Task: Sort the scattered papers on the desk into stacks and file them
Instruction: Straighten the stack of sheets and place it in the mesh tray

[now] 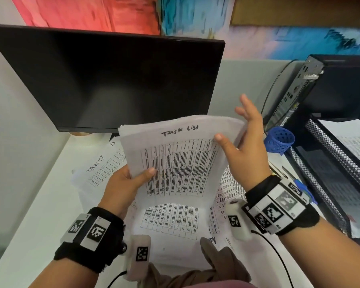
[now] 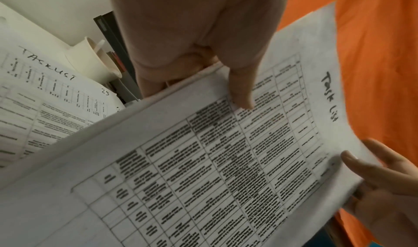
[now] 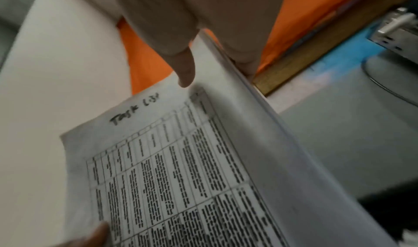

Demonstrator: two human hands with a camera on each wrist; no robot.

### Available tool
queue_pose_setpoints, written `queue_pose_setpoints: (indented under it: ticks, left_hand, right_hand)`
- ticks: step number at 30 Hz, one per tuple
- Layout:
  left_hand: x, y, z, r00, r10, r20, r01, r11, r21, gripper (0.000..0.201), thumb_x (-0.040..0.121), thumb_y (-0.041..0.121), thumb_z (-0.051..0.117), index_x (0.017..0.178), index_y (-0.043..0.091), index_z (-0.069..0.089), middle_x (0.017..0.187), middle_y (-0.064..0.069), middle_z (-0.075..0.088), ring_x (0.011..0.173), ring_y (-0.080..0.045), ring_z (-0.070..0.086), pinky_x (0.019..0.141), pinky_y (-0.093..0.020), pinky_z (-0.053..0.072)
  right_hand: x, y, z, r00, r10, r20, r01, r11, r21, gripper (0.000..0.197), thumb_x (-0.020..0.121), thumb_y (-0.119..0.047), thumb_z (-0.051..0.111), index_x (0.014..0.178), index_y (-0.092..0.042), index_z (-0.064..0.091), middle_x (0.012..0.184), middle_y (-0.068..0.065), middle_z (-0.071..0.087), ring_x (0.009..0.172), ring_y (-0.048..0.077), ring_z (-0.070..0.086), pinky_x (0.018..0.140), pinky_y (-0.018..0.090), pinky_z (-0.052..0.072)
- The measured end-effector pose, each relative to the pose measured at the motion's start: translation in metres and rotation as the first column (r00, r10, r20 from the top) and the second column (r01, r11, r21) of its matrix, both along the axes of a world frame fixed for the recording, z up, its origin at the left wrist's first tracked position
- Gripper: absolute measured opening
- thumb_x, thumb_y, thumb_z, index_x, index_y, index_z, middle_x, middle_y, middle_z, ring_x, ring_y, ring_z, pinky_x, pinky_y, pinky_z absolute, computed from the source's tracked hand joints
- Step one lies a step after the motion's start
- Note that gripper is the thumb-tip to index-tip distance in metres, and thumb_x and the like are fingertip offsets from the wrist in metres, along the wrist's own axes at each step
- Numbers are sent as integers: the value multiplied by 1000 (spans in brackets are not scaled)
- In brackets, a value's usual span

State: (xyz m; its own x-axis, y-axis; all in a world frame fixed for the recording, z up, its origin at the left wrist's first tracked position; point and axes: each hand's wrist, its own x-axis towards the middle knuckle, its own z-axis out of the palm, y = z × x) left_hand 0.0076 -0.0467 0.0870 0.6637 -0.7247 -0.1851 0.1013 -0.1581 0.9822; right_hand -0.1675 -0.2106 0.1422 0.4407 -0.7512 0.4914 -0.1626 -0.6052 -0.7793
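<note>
A stack of printed sheets [image 1: 175,159] with "Task List" handwritten on top stands upright over the desk. My left hand [image 1: 137,175] grips its lower left edge, thumb on the front and fingers behind; the left wrist view shows that thumb [image 2: 242,97] pressed on the table print. My right hand [image 1: 243,146] straddles the upper right edge: its thumb [image 1: 219,139] lies on the front sheet and its straight, spread fingers [image 1: 246,109] rise behind the stack. Loose sheets lie flat on the desk: one marked "TASKLIST" [image 1: 104,165] at the left, one below the stack [image 1: 170,219], one at the right [image 1: 224,190].
A dark monitor [image 1: 112,80] stands close behind the stack. On the right are a black mesh tray [image 1: 337,163] holding papers, a blue mesh cup [image 1: 280,140] and a computer case [image 1: 320,86]. A tape roll [image 1: 83,136] sits under the monitor's edge.
</note>
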Motion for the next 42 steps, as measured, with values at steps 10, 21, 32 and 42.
queue_pose_setpoints:
  ticks: [10, 21, 32, 42]
  left_hand:
    - [-18, -6, 2, 994, 56, 95, -44, 992, -120, 31, 98, 20, 48, 128, 30, 51, 110, 17, 69, 101, 1, 65, 84, -24, 52]
    - [-34, -8, -22, 984, -31, 177, 34, 999, -16, 32, 100, 21, 42, 107, 52, 38, 108, 25, 56, 90, 17, 56, 77, -14, 41]
    - [-31, -11, -22, 980, 95, 176, -96, 995, -5, 27, 100, 18, 47, 114, 41, 51, 102, 24, 59, 102, -4, 55, 88, -27, 39]
    - [-53, -28, -28, 995, -94, 26, 95, 994, -48, 37, 101, 16, 44, 125, 44, 51, 131, 15, 58, 124, -7, 51, 110, -40, 37]
  right_hand:
    - [-10, 10, -55, 993, 41, -109, 17, 877, 481, 38, 95, -17, 49, 132, -25, 46, 120, -16, 61, 112, -1, 55, 102, 33, 44]
    - [-22, 18, -84, 922, 163, -350, 38, 864, 503, 43, 99, -12, 39, 140, -23, 32, 119, -14, 49, 106, 2, 47, 86, 9, 35]
    - [-56, 6, -97, 954, 124, -272, 63, 807, 587, 22, 94, -19, 48, 106, -37, 51, 105, 11, 64, 92, 19, 59, 89, 38, 45]
    - [-137, 36, -111, 969, 149, -199, 53, 660, 749, 47, 85, -24, 61, 130, -28, 50, 123, -10, 63, 115, 15, 59, 98, 43, 47]
